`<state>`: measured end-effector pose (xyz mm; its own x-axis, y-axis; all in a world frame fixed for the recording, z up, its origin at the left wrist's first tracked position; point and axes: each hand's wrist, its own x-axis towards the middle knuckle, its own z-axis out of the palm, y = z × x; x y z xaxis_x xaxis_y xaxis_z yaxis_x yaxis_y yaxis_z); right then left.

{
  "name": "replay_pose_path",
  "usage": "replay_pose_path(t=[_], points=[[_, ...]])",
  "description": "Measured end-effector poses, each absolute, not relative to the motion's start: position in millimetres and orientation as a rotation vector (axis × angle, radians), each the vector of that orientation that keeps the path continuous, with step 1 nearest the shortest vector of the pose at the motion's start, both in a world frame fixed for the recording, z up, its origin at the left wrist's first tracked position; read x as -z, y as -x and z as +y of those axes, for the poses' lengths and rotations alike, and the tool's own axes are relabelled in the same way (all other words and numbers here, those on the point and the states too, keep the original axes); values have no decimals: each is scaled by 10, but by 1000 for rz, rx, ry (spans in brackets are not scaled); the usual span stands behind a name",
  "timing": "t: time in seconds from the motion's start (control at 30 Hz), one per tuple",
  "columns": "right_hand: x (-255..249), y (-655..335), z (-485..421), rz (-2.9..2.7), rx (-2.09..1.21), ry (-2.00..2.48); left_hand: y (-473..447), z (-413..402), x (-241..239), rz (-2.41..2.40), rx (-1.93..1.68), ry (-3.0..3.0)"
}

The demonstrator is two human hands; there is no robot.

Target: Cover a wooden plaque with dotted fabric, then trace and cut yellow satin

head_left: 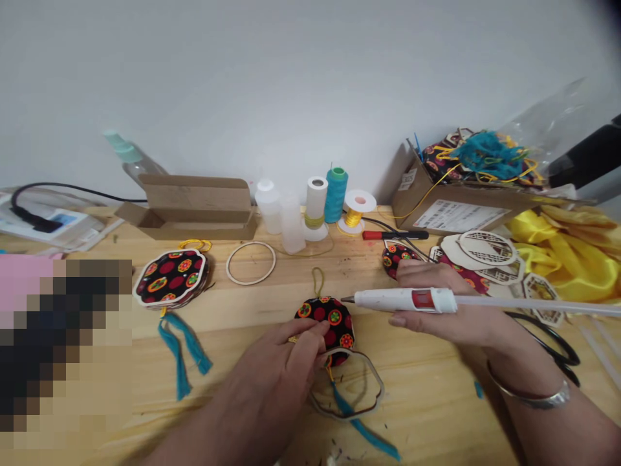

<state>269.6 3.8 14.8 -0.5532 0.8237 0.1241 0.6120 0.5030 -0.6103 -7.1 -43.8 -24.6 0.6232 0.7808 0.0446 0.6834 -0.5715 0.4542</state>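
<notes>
In the head view, glue application along the edge of the patterned fabric piece (334, 316) is judged to be in hand. The piece is positioned front and center over the tabletop (252, 310), gripped by the left hand's (291, 362) fingers. The glue gun (388, 299) is gripped by the right hand's (456, 330) fingers, its tip beside the upper right edge. A steady hold and controlled tip travel are probably required next. Black fabric is printed with red discs and bright flowers; a teal tassel (378, 441) is crossed over the scalloped frame (381, 387) below.
</notes>
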Motion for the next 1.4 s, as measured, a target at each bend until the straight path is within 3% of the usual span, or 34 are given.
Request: replay_pose_path(t=[1.4], points=[[-229,-2836,41,-2432,-961,1045,-2,-365,140,1156,-509,-2692]])
